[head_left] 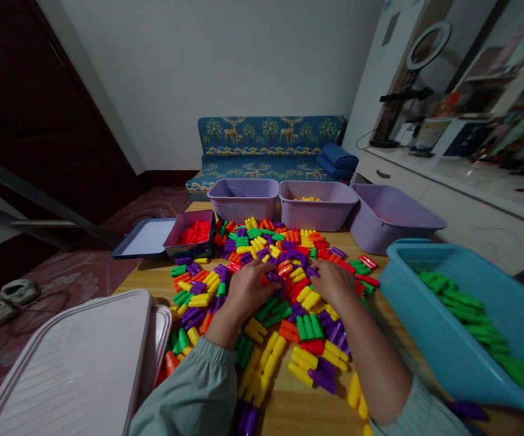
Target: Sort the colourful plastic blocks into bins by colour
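Note:
Toy plastic building blocks [309,327] in red, yellow, green, purple and orange lie heaped over the wooden table. My left hand [250,284] is over the middle of the heap, palm down, with a red block [265,280] showing between its thumb and curled fingers. To its right, my right hand [335,281] reaches into the same heap. Its fingertips close on a purple block [311,272]. The undersides of both hands are hidden, and neighbouring blocks touch the fingers.
Purple bins [243,206] line the table's far side. A teal bin [425,327] with green blocks stands at right; a small box [211,248] with red blocks is at left. Lids [84,363] lie near left. Behind are a patterned sofa [266,163] and a white cabinet [484,236].

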A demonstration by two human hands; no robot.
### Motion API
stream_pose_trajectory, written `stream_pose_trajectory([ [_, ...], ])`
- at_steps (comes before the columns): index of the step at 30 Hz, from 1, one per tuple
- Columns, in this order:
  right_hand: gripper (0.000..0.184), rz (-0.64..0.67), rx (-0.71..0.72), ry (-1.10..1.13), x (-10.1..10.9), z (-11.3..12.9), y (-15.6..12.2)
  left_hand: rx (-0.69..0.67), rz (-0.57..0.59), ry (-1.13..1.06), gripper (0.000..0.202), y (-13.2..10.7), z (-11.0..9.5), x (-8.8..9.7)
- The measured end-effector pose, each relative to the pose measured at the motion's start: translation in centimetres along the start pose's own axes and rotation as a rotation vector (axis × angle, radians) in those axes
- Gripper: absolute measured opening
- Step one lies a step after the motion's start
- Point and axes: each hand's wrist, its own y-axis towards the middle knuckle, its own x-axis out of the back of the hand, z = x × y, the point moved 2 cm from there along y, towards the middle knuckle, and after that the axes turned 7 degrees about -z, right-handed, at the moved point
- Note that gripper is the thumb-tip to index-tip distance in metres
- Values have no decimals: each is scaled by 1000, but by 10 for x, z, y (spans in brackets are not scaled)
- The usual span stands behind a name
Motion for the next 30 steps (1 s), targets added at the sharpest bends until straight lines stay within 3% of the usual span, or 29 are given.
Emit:
stream_pose_trajectory([
  [4, 25, -12, 17, 11, 0, 0, 0, -68, 150, 277, 57, -5, -7, -3],
  [6, 22, -33, 24, 41, 0, -1, 0, -65, 153, 287, 46, -6, -6, -6],
  [8, 21, -94, 35, 92, 1, -1, 1, -27, 82, 201, 33, -4, -5, -8],
  [10, 21, -190, 50, 204, 2, 3, 1, 78, -38, -6, 26, -1, -3, -7],
  [12, 22, -265, 58, 421, 3, 11, 0, 258, -110, -349, 25, 1, -1, -6],
  [16, 30, -275, 93, 907, 2, 36, -10, 583, 72, -1111, 36, 1, -4, -8],
  [19, 30, -272, 141, 1048, 4, 50, -19, 697, 206, -1434, 33, -1, -5, -7],
  [21, 29, -262, 184, 1021, 7, 55, -23, 757, 254, -1520, 28, -2, -4, -7],
  [24, 26, -287, 260, 803, 12, 59, -28, 822, 286, -1530, 29, -3, -3, -8],
  [26, 25, -308, 312, 698, 14, 60, -30, 854, 254, -1498, 32, -3, -4, -9],
  [30, 23, -277, 443, 692, 9, 64, -32, 845, 146, -1457, 28, -3, -6, -12],
])
